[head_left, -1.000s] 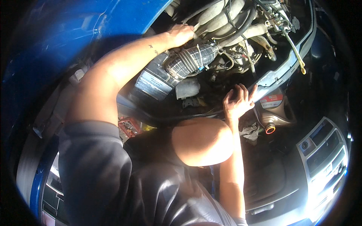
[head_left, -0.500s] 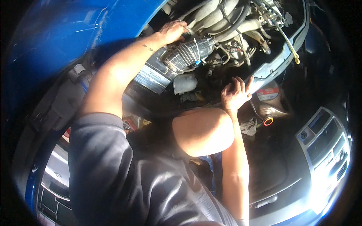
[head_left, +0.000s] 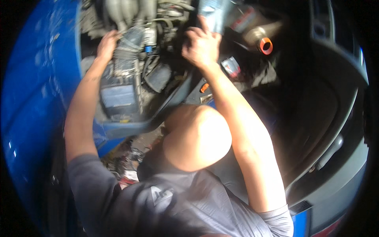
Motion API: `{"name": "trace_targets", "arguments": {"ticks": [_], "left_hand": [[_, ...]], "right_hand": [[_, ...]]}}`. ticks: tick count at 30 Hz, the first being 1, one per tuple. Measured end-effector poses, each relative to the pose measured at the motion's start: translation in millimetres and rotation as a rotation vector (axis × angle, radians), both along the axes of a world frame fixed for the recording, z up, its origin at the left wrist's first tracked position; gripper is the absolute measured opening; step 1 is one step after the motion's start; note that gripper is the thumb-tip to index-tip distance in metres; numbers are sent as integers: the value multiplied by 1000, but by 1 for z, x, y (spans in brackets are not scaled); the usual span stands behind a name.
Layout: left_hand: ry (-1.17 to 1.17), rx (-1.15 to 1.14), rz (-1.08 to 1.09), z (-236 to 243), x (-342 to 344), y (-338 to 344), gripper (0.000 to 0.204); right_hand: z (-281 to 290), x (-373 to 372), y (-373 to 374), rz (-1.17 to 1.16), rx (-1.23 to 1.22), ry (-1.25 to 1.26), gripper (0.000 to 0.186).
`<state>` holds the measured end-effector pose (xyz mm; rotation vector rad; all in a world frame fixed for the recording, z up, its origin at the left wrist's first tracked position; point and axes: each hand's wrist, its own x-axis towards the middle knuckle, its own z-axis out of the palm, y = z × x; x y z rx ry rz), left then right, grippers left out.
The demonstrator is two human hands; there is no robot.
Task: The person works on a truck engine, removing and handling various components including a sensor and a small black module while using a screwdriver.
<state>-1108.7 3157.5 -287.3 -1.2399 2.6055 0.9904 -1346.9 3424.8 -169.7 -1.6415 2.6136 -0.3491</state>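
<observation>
My left hand reaches into an engine bay, beside the ribbed black air intake hose. Its fingers are blurred and bunched together at the hose's upper end; what they hold is hidden. Below the hose sits a dark air filter box with a pale label. My right hand rests by the end of a grey-blue metal rail. Its index finger stretches onto the rail, with the thumb apart and the other fingers loosely bent. Nothing shows in its grasp.
Pale intake pipes fill the top of the bay. A blue fender borders it on the left. Right of my right hand lies a brownish jug with an orange-rimmed mouth. A dark bumper lies at the right, and my bare knee is between my arms.
The view has turned, so the engine bay now sits upright and further left. My left hand stays beside the intake hose; my right hand stays at the rail, its index finger now extended.
</observation>
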Motion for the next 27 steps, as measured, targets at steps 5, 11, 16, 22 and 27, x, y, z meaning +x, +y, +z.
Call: {"name": "trace_targets", "arguments": {"ticks": [5,11,16,22,27], "left_hand": [[75,-293,-410,5,-13,3,25],[-4,-77,-441,1,-9,-14,43],[61,-544,-164,64,21,-8,50],[697,-468,340,159,-8,156,22],[786,-437,239,151,-8,157,11]], "right_hand": [[4,-10,21,-83,-245,-56,18],[20,-15,78,-244,-820,-941,23],[-74,10,201,-773,-382,-632,16],[-127,63,211,-546,268,-294,14],[-127,58,179,-385,565,-261,14]]}}
